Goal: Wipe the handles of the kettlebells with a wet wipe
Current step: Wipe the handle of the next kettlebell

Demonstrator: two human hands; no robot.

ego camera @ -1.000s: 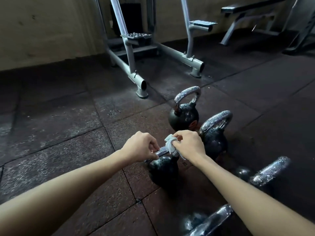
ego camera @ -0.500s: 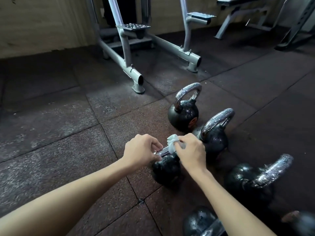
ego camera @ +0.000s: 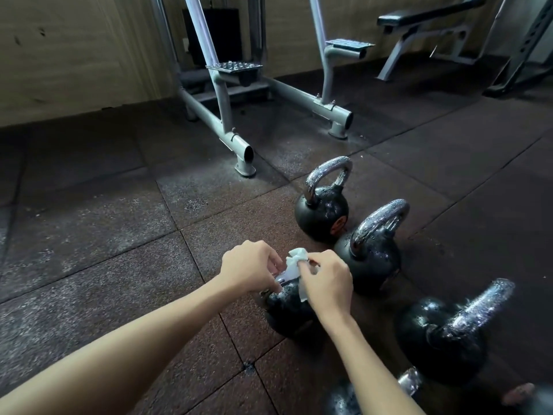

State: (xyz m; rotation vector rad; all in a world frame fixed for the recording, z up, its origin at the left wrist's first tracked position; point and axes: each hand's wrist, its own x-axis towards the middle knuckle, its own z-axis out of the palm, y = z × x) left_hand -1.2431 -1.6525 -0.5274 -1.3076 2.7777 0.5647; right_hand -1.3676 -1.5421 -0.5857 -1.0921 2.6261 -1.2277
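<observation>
Several black kettlebells with chrome handles stand on the rubber floor. The nearest kettlebell (ego camera: 288, 310) sits under both hands, its handle mostly hidden. My left hand (ego camera: 250, 269) grips the left end of that handle. My right hand (ego camera: 327, 280) pinches a white wet wipe (ego camera: 296, 265) wrapped over the handle's right part. Behind it stand a second kettlebell (ego camera: 321, 214) and a third kettlebell (ego camera: 369, 259), handles bare. A fourth kettlebell (ego camera: 443, 345) sits at the right, and part of another kettlebell (ego camera: 341, 399) shows at the bottom edge.
A grey steel machine frame (ego camera: 236, 145) with foot plates stands on the floor behind the kettlebells. A weight bench (ego camera: 425, 16) is at the far right by the wall. Dark rubber floor tiles (ego camera: 104, 250) stretch to the left.
The view has shifted so more kettlebells show at the right. My right hand has slid the wipe slightly along the handle and a flap now hangs down. The left hand holds its grip.
</observation>
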